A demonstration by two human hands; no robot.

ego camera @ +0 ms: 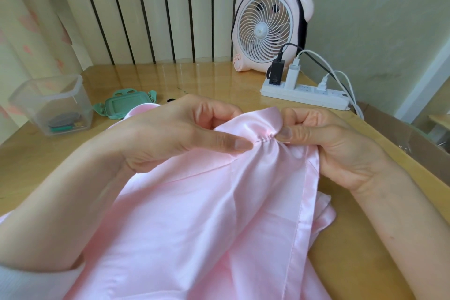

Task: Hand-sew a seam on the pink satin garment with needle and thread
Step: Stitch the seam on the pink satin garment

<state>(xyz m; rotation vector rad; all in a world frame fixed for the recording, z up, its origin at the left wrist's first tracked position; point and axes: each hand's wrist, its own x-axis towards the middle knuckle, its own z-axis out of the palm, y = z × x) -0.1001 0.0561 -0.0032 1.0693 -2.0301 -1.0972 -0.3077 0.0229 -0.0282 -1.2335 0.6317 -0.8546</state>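
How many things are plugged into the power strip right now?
3 on the power strip: black adapter at its left end, white charger beside it, white plug further right. None looks hidden.

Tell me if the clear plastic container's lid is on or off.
Off: the clear plastic container stands open-topped; a green clip-on lid lies beside it.

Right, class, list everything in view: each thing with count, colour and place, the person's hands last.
table: one, light wood, beneath the rest
garment: one, pink satin, on the table's near side, gathered between both hands
storage box: one, clear, far left
lid: one, green, right of the storage box
fan: one, pink, back right
power strip: one, white, before the fan
cardboard box: one, brown, right edge
left hand: one, pinching the garment's gathers
right hand: one, pinching the garment opposite
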